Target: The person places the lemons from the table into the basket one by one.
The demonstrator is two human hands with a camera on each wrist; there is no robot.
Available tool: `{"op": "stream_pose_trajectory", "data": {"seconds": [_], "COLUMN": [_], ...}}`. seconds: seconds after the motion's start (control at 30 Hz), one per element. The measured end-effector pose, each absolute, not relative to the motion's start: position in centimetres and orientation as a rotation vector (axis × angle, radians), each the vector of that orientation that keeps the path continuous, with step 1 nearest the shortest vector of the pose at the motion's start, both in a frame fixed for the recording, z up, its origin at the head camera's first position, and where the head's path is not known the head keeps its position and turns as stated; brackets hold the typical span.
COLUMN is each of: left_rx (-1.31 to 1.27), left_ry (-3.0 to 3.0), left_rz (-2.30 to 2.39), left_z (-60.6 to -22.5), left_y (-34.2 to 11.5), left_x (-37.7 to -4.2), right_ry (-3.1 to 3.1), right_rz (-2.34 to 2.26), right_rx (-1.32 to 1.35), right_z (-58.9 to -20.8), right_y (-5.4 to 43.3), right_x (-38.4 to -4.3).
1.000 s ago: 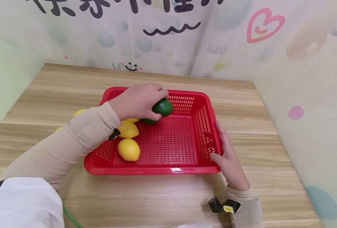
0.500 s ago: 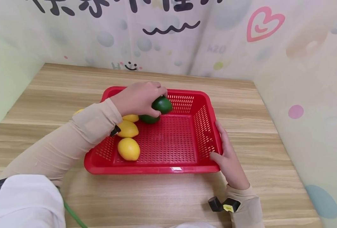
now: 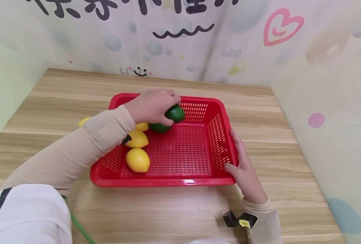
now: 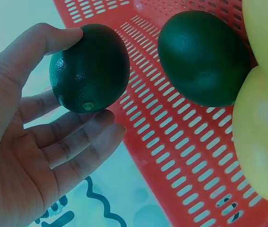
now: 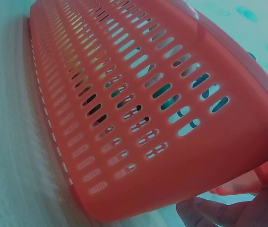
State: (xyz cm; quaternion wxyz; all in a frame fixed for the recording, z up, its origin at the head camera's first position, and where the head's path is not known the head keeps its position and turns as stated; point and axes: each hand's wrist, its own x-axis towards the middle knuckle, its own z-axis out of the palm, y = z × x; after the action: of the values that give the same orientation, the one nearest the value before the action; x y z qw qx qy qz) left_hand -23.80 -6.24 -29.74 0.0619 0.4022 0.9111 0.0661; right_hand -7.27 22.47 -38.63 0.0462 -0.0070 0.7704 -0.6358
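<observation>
A red perforated plastic basket [image 3: 165,183] stands on the wooden table. My left hand [image 3: 156,106] is over its far left part, pinching a glossy dark green lime [image 3: 175,114] between thumb and fingertips. In the left wrist view that lime [image 4: 93,68] is beside the basket's slotted wall, apart from a second green lime [image 4: 204,59]. Yellow lemons [image 3: 138,160] lie along the basket's left side, one of them against the second lime. My right hand [image 3: 244,169] grips the basket's right rim, thumb inside. Only some fingers [image 5: 219,212] of it show in the right wrist view.
Outside the basket, another yellow fruit [image 3: 84,121] peeks out on the left, mostly behind my left forearm [image 3: 76,145]. A green cord [image 3: 81,228] hangs near the front left. Printed curtain-like walls [image 3: 180,51] border the table [image 3: 290,189] at the back and sides.
My left forearm has shifted slightly rightward, and the second lime shows a bit more beneath the hand. The held lime stays almost in place. My right hand and the basket have not moved.
</observation>
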Motion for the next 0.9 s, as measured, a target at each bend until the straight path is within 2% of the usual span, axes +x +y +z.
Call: {"op": "stream_pose_trajectory", "data": {"seconds": [0.9], "left_rx": [1.259], "left_ry": [2.705], "left_rz": [0.101], "left_z": [-32.5], "left_y": [-4.2], "left_x": [-25.1], "right_ry": [2.34], "right_rz": [-1.956], "right_rx": [-0.035], "right_z": [-39.0], "right_y": [22.6], "right_x": [-7.4]}}
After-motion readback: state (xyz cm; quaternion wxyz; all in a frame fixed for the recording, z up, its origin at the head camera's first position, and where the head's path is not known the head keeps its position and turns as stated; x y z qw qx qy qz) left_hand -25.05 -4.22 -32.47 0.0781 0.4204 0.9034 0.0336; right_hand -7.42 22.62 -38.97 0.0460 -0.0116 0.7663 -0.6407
